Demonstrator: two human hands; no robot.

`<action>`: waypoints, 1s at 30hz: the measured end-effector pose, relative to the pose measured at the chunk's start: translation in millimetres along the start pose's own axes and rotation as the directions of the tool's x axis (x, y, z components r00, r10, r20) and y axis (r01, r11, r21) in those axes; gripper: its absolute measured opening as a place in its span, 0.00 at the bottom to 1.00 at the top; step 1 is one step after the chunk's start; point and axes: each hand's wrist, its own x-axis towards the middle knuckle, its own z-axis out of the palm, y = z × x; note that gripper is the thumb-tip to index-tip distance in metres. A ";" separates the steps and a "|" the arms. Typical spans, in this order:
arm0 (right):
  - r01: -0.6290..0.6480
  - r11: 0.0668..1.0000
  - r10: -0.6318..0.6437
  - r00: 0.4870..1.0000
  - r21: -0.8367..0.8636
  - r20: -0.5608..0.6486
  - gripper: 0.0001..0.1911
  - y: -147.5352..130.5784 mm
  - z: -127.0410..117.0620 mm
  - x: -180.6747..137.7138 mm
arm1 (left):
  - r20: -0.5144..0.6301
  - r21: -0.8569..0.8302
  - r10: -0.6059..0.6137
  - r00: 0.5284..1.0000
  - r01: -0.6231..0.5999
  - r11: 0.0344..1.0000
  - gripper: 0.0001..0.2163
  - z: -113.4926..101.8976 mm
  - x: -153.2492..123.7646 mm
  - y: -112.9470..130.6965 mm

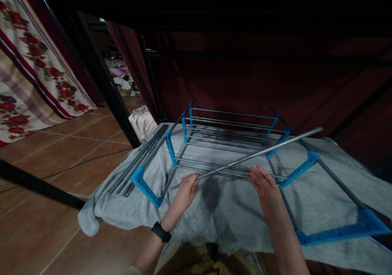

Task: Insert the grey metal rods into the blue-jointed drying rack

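Observation:
My left hand (pixel 186 189), with a dark band on its wrist, is closed round a thin grey metal rod (pixel 254 154) near the rod's lower left end. The rod slants up to the right, over the rack. My right hand (pixel 263 181) is open below the rod, fingers stretched toward it and apart from it. Between and beyond both hands lies a partly built rack of grey tubes with blue plastic brackets (pixel 148 189) on the left and more blue brackets (pixel 298 171) on the right. Several crossbars (pixel 226 146) join the two sides toward the back.
Several loose grey tubes (pixel 139 160) lie side by side at the left on a grey blanket (pixel 220 226). Dark bed-frame posts (pixel 104 79) stand at the left, with maroon curtains (pixel 220 79) behind. A cable (pixel 85 156) crosses the tiled floor.

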 end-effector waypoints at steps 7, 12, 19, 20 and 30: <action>0.024 0.996 -0.024 1.000 0.083 -0.001 0.22 -14.9 4.9 6.1 | 0.075 0.215 0.036 0.997 -0.051 0.975 0.17 -6.5 4.8 -12.8; 0.027 0.992 -0.024 0.999 0.121 -0.026 0.18 -10.9 1.5 12.8 | 0.108 0.316 0.054 0.993 -0.086 0.945 0.17 -12.6 12.1 -29.5; 0.016 0.988 0.002 0.993 0.152 -0.116 0.15 3.7 -15.1 31.9 | 0.029 0.415 0.060 0.998 -0.066 0.908 0.15 -18.7 17.7 -41.4; 0.013 0.988 0.006 0.992 0.155 -0.122 0.15 5.5 -17.5 34.7 | 0.014 0.434 0.061 0.998 -0.062 0.899 0.15 -19.2 17.8 -43.4; 0.003 0.985 0.025 0.987 0.175 -0.158 0.15 7.7 -33.2 52.4 | -0.186 0.545 -0.039 0.982 0.137 0.827 0.16 -22.1 20.3 -52.5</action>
